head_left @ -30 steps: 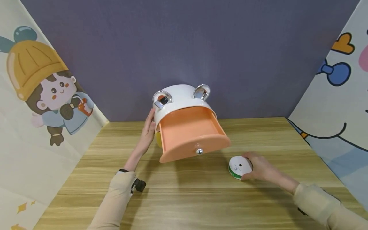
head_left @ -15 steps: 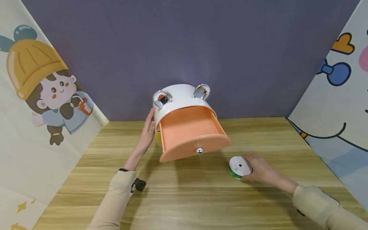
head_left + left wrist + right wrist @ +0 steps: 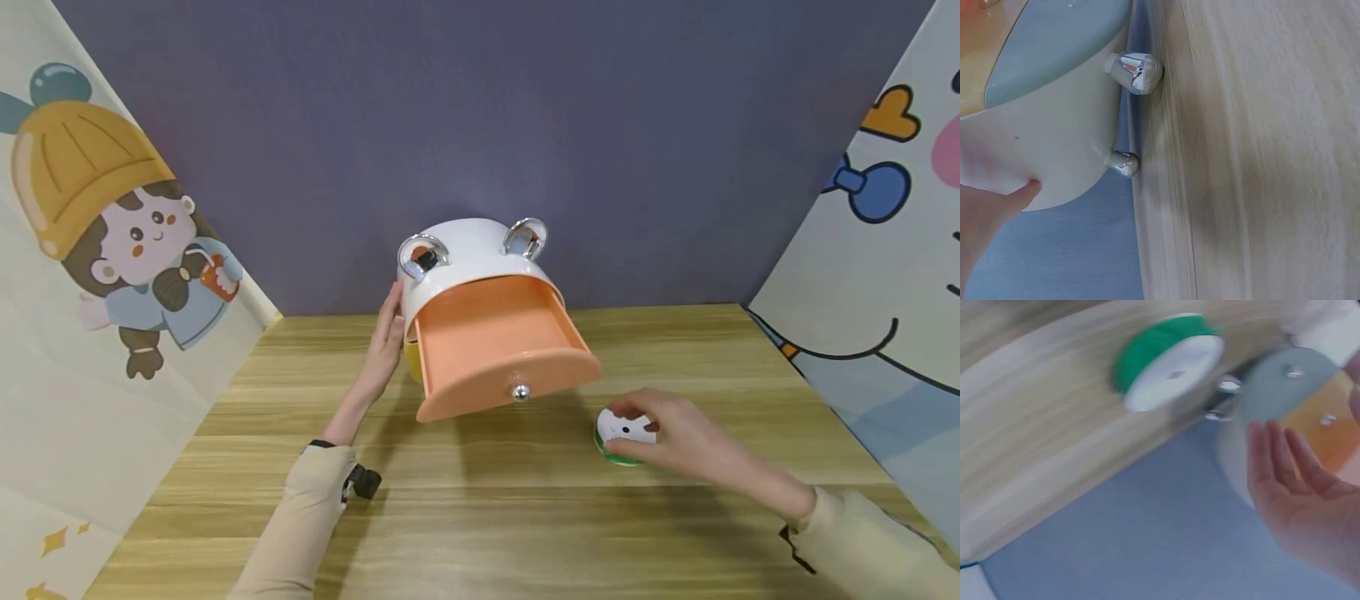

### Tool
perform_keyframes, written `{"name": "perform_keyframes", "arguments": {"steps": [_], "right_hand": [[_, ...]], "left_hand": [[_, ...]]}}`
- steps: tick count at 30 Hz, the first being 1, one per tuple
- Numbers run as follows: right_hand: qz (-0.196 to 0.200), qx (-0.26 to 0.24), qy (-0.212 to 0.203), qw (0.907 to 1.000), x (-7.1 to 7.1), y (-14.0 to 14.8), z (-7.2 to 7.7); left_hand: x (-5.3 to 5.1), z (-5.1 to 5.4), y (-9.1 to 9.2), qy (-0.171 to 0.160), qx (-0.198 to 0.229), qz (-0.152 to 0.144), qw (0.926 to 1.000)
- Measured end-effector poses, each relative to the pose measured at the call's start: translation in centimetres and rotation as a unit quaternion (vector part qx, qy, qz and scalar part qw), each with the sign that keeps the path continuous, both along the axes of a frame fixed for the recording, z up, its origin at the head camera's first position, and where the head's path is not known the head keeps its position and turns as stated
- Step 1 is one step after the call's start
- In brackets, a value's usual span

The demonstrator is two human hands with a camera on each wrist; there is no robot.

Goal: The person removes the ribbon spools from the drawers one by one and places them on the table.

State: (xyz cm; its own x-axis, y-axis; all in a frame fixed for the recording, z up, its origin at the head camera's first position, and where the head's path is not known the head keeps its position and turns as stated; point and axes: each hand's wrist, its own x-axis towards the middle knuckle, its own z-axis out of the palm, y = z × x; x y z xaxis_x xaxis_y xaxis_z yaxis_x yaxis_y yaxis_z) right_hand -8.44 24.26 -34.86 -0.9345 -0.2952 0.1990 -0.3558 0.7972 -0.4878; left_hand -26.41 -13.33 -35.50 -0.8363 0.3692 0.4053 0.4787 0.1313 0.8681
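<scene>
Steadying the cabinet (image 3: 472,254) with the left hand (image 3: 385,343), I am hovering the right hand (image 3: 682,435) over the spool (image 3: 613,428).
The left fingers are lying straight along the cabinet's side, near the middle of the tabletop (image 3: 480,517)'s far edge, and the drawer (image 3: 480,388) is standing pulled out; the right fingers and thumb are standing spread, pinching nothing. The spool is lying flat toward the tabletop's right edge. I am judging the step to be picking up or leaving the spool, and cannot tell which; the next move is calling for pinching its rim or raising the hand clear.
</scene>
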Motion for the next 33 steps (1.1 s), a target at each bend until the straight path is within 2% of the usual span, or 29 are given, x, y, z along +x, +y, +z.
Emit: {"name": "perform_keyframes", "arguments": {"steps": [2, 5, 9, 14, 18, 21, 24, 28, 33], "right_hand": [[0.029, -0.057, -0.031, 0.9975, 0.2, -1.0, 0.8], [0.066, -0.121, -0.059, 0.9887, 0.3, -2.5, 1.6], [0.070, -0.177, -0.112, 0.9753, 0.3, -4.6, 2.0], [0.054, -0.250, -0.233, 0.9381, -0.2, -6.5, 3.0], [0.045, -0.295, -0.289, 0.9096, -0.7, -7.6, 3.6], [0.040, -0.331, -0.307, 0.8914, -1.1, -8.2, 3.8], [0.040, -0.360, -0.309, 0.8790, -1.5, -8.7, 3.9], [0.039, -0.384, -0.308, 0.8694, -1.7, -9.0, 3.9], [0.030, -0.392, -0.306, 0.8670, -1.7, -9.3, 3.9]], "left_hand": [[0.0, 0.0, 0.0, 0.000, 0.001, 0.000, 1.0000], [0.1, -0.1, 0.0, -0.005, 0.002, 0.000, 1.0000], [0.1, -0.1, 0.0, -0.010, 0.004, -0.001, 0.9999], [0.2, 0.0, -0.1, -0.008, 0.006, 0.007, 0.9999], [0.1, 0.0, -0.1, -0.009, 0.010, 0.006, 0.9999], [0.0, -0.1, 0.0, -0.008, 0.012, 0.001, 0.9999], [0.0, -0.2, 0.1, -0.007, 0.014, -0.004, 0.9999], [0.0, -0.4, 0.0, -0.003, 0.016, -0.007, 0.9998], [0.1, -0.3, -0.1, 0.000, 0.016, -0.006, 0.9999]]}}
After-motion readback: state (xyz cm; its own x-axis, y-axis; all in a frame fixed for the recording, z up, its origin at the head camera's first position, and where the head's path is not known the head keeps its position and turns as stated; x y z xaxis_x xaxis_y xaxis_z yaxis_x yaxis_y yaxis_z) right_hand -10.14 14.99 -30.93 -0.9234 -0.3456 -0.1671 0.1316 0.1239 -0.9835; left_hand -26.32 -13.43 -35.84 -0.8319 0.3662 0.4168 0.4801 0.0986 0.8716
